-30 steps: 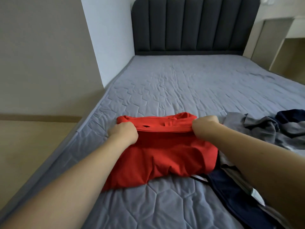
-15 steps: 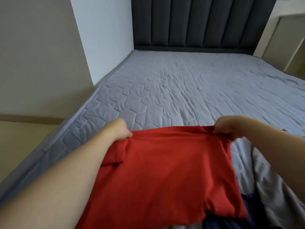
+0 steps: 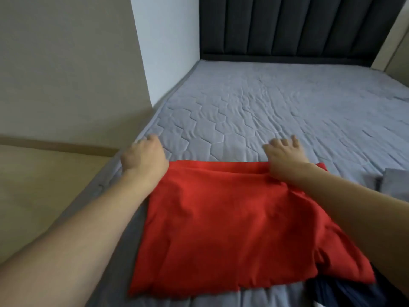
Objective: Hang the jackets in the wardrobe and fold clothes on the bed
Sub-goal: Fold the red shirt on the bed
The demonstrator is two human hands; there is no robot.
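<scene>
The red garment (image 3: 232, 227) lay flat on the bed (image 3: 265, 111). The left hand (image 3: 143, 158) hung loosely curled, holding nothing; the right hand (image 3: 285, 151) was spread wide. A dark garment (image 3: 345, 293) was cut off below.

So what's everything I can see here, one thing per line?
shirt: one, red, lying flat on the near part of the bed.
bed: one, grey quilted cover, filling the middle of the view.
headboard: one, dark padded panels, at the far end of the bed.
dark clothes: a pile, navy, partly under the shirt's near right corner.
grey cloth: one piece, at the right edge, beside the shirt.
floor: pale wood, left of the bed.
left hand: fingers loosely curled, at the shirt's far left corner.
right hand: fingers spread, at the shirt's far edge.
</scene>
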